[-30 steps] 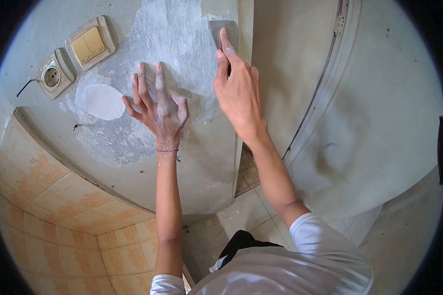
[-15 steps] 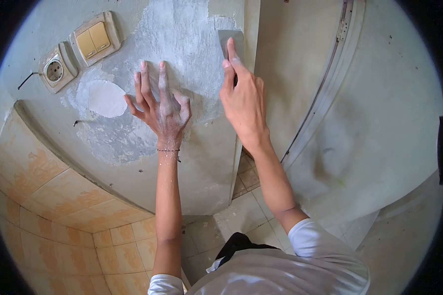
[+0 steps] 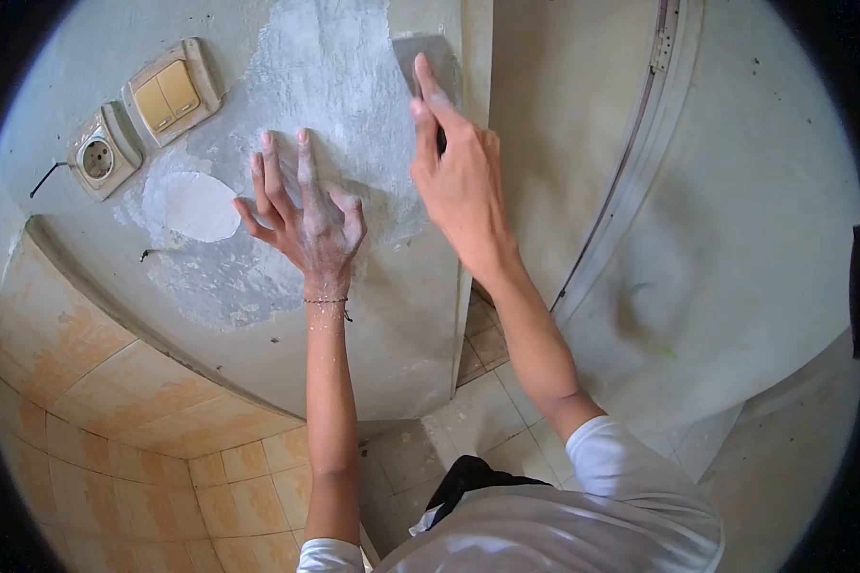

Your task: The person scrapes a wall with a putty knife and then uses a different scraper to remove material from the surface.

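Note:
My right hand (image 3: 463, 177) grips a putty knife (image 3: 426, 59), its index finger laid along the flat metal blade. The blade rests against the wall at the upper right edge of a scraped, greyish-white patch (image 3: 330, 67). Most of the knife's handle is hidden in my fist. Lower and to the left, my left hand (image 3: 308, 215) lies on the same patch with its fingers spread, dusted with white powder. A smooth white oval (image 3: 203, 206) on the wall is just left of its fingertips.
A light switch (image 3: 167, 95) and a wall socket (image 3: 96, 157) sit at the upper left, with a black wire sticking out beside the socket. Orange-patterned tiles (image 3: 67, 334) cover the lower left wall. To the right are the wall's edge and a door frame (image 3: 607, 205).
The putty knife and my right hand have shifted slightly up and left along the patch's edge. My left hand stays on the wall; the view has tilted a little.

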`<state>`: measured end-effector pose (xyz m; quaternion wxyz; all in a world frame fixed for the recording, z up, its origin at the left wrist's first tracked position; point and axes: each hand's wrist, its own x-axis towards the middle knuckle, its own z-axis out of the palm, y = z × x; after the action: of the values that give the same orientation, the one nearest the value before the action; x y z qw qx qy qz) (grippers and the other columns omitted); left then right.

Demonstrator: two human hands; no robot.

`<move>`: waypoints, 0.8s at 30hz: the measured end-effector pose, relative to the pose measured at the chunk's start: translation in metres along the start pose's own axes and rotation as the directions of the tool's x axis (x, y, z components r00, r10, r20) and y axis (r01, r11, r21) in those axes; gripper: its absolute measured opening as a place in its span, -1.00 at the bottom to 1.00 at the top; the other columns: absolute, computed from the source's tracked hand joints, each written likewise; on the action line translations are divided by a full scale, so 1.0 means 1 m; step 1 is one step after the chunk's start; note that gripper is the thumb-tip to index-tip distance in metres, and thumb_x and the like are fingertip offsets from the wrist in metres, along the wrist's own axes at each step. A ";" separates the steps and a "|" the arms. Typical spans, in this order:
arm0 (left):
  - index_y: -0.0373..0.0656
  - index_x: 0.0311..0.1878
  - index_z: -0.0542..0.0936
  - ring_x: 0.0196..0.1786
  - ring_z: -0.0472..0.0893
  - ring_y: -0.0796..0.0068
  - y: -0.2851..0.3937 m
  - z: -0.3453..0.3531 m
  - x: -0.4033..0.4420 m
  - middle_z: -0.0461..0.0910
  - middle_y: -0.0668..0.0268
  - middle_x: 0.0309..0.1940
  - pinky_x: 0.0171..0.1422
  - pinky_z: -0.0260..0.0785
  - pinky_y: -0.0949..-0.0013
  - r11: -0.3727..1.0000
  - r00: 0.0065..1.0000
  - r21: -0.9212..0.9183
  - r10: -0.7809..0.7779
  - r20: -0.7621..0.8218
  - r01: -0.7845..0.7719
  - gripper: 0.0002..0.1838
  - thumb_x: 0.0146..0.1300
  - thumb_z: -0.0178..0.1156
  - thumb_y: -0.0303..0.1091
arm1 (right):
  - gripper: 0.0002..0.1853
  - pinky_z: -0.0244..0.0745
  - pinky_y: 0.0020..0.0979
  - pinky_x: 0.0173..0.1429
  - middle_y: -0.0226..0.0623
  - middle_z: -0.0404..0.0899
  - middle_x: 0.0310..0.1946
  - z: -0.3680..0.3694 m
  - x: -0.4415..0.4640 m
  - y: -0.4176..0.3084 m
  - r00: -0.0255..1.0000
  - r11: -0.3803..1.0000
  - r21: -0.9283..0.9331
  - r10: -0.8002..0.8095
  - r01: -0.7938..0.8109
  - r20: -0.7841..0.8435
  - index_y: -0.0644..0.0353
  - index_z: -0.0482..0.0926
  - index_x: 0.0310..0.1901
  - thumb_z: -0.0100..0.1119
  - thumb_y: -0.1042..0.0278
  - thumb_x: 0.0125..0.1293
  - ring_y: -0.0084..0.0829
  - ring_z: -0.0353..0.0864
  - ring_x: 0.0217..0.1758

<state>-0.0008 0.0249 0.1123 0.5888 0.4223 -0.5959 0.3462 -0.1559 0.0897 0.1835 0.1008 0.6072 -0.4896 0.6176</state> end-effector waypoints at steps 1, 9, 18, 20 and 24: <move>0.15 0.52 0.48 0.67 0.15 0.29 0.002 -0.002 -0.001 0.25 0.27 0.62 0.77 -0.54 0.01 1.000 1.000 -0.003 0.000 0.004 0.000 -0.18 0.05 0.13 -0.16 | -0.50 0.50 -0.03 -0.36 0.11 0.52 -0.66 -0.006 -0.010 -0.003 0.998 1.000 -0.007 0.027 -0.027 0.057 0.23 0.40 0.49 0.00 0.30 0.59 0.08 0.58 -0.59; 0.15 0.54 0.46 0.68 0.12 0.27 0.004 -0.003 0.002 0.25 0.26 0.62 0.76 -0.56 0.02 1.000 1.000 0.017 -0.004 0.017 0.003 -0.19 0.09 0.10 -0.12 | -0.50 0.53 0.00 -0.36 0.13 0.54 -0.65 -0.009 0.012 -0.020 0.999 0.999 -0.039 -0.025 0.024 -0.020 0.28 0.41 0.47 0.00 0.30 0.59 0.12 0.61 -0.57; 0.16 0.54 0.46 0.67 0.12 0.27 -0.001 -0.004 0.001 0.25 0.27 0.62 0.76 -0.58 0.00 1.000 1.000 -0.020 -0.010 0.007 0.010 -0.20 0.11 0.09 -0.10 | -0.52 0.42 -0.09 -0.33 0.15 0.43 -0.60 0.011 -0.005 -0.007 0.996 1.000 -0.014 0.001 -0.003 -0.088 0.10 0.45 0.48 -0.01 0.28 0.60 0.08 0.37 -0.60; 0.16 0.54 0.46 0.67 0.13 0.27 -0.002 -0.002 0.000 0.25 0.27 0.62 0.76 -0.58 0.00 1.000 1.000 -0.017 -0.011 0.005 0.011 -0.20 0.11 0.09 -0.09 | -0.51 0.43 -0.08 -0.33 0.16 0.45 -0.59 0.007 -0.014 -0.013 0.998 0.997 -0.047 0.067 -0.067 -0.001 0.09 0.42 0.50 -0.02 0.28 0.60 0.10 0.43 -0.59; 0.15 0.54 0.46 0.67 0.13 0.27 -0.001 -0.003 0.001 0.25 0.26 0.62 0.76 -0.57 -0.01 1.000 1.000 0.017 -0.006 0.012 0.006 -0.20 0.11 0.09 -0.09 | -0.51 0.42 -0.07 -0.34 0.15 0.45 -0.61 0.018 -0.001 -0.011 0.991 1.000 0.014 0.004 -0.002 -0.136 0.10 0.43 0.50 -0.03 0.31 0.60 0.10 0.45 -0.58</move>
<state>0.0017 0.0266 0.1130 0.5827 0.4312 -0.5951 0.3470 -0.1363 0.0826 0.1837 0.1287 0.5637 -0.4784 0.6609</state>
